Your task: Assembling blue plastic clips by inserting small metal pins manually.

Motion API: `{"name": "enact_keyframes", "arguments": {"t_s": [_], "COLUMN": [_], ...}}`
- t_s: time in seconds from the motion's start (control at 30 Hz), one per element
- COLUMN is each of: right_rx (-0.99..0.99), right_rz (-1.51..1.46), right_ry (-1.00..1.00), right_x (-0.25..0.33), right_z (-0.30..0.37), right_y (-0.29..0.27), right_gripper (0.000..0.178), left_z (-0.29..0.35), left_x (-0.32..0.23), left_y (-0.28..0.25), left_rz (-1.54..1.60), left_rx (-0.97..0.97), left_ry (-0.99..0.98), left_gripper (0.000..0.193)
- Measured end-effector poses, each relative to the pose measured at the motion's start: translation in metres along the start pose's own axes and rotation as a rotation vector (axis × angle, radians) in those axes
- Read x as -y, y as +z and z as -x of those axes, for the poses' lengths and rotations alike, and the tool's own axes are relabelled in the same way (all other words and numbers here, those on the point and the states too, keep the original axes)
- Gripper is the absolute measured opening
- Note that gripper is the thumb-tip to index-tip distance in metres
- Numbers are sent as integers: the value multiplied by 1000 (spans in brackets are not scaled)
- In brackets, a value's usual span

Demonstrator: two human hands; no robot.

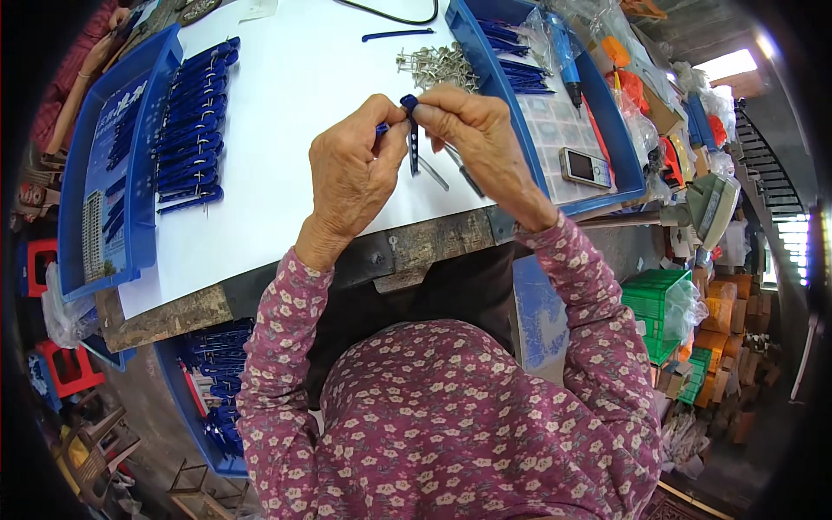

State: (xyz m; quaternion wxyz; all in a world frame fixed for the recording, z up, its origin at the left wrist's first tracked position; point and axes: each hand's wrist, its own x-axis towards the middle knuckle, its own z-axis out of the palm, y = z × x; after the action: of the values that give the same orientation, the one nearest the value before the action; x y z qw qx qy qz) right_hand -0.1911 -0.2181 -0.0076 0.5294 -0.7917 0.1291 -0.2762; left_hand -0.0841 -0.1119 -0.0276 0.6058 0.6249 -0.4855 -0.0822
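Observation:
Over the white-covered table, my left hand (355,169) and my right hand (472,134) meet at a narrow dark blue strip (413,147) with small holes along it. The strip hangs upright between my fingertips. My right thumb and finger pinch its top end, while my left fingers close against the same end from the other side. A bit of blue also shows inside my left fist. Below my right palm a thin metal rod (435,173) slants down; what holds it is hidden. Just beyond my hands lies a pile of small metal pins (438,68).
Stacked blue strips with metal pins (191,126) lie at left beside a blue tray (143,243). Another blue tray (637,186) at right holds strips, a blue electric screwdriver (568,65) and a small silver device (586,168). A co-worker's arm (82,87) is at far left.

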Motion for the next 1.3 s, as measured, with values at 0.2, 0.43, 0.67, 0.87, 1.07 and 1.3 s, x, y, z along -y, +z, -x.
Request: {"name": "enact_keyframes", "arguments": {"t_s": [0.2, 0.43, 0.67, 0.87, 1.07, 1.3], "right_rx": [-236, -328, -74, 47, -33, 38], "right_rz": [-64, 46, 50, 82, 331, 232], "right_ry": [30, -74, -61, -103, -409, -4], "right_x": [-2, -11, -7, -7, -14, -5], "right_z": [-2, 2, 17, 25, 21, 18], "right_y": [23, 32, 19, 13, 12, 6], "right_gripper": [13, 19, 34, 45, 38, 22], "left_z": [-4, -5, -4, -3, -1, 0], "left_x": [5, 9, 7, 5, 1, 4], "left_y": [-2, -3, -8, -7, -3, -8], "left_rz": [-8, 64, 260, 422, 297, -30], "left_rx": [-25, 35, 75, 104, 102, 228], "left_ry": [-45, -141, -256, -219, -219, -159], "left_gripper": [7, 8, 11, 11, 11, 6]}}
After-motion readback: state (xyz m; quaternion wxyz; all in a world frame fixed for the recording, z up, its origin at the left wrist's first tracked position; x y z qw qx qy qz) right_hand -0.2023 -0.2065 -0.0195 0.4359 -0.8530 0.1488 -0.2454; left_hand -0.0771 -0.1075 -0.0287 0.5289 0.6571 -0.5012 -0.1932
